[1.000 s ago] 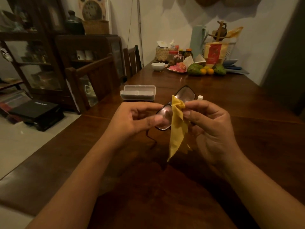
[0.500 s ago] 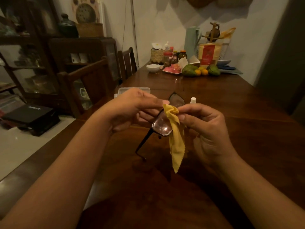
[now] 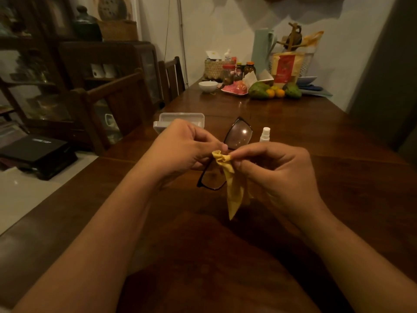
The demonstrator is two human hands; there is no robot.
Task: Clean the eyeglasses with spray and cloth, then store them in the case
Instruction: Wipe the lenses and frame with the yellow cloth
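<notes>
Pinching the cloth [image 3: 233, 188], your right hand [image 3: 277, 175] has shifted from lens to bridge; left hand [image 3: 182, 150] grips the eyeglasses [image 3: 240, 133]; wiping continues.

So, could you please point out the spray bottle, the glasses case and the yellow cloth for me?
spray bottle [image 3: 264, 135]: head view, on its white upper body.
glasses case [image 3: 191, 117]: head view, on the visible top of the case.
yellow cloth [image 3: 234, 193]: head view, on the hanging lower part.
</notes>
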